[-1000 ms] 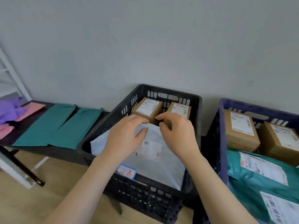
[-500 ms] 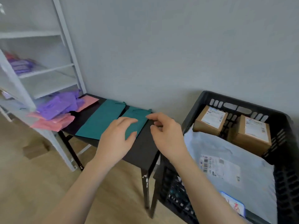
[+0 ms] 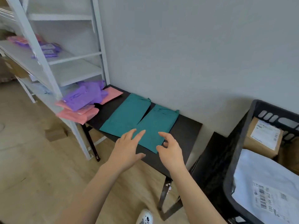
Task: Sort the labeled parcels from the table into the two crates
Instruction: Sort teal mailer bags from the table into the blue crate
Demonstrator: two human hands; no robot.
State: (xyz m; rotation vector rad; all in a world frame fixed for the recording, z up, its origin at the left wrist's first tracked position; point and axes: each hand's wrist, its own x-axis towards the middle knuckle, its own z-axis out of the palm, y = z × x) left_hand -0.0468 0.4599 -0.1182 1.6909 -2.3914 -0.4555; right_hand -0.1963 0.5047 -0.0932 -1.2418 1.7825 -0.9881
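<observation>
Both forearms are reaching forward from the bottom of the view toward the black table point(image 3: 186, 131), which is serving as the landmark here. The left hand point(image 3: 125, 149) is hovering palm down over the table's near edge, fingers spread and stretched forward, its fingertips point(image 3: 142, 132) lying over the near end of the right teal parcel point(image 3: 157, 126); whether they are touching it cannot be told. The hand is holding nothing. The right hand point(image 3: 171, 150) is hanging just beside it, also above the table's near edge, wrist slightly raised, fingers loosely curled and parted with the thumb pointing inward toward the left hand. It too is empty, with its fingers unclenched, at the near right corner of the same parcel.

Two flat teal parcels are lying side by side across the middle of the table, the left teal parcel point(image 3: 127, 115) touching or nearly touching its neighbour along their near halves. At the table's far left end, a heap of purple parcels point(image 3: 84, 96) is resting on pink parcels point(image 3: 77, 114), partly overhanging the table edge and pressing against a white shelf unit point(image 3: 53, 75).

To the right of the table, a black crate point(image 3: 233, 159) is standing apart from it. Inside the crate a pale grey mailer point(image 3: 262, 175) with a barcode label is lying in front of a brown box point(image 3: 263, 138).
</observation>
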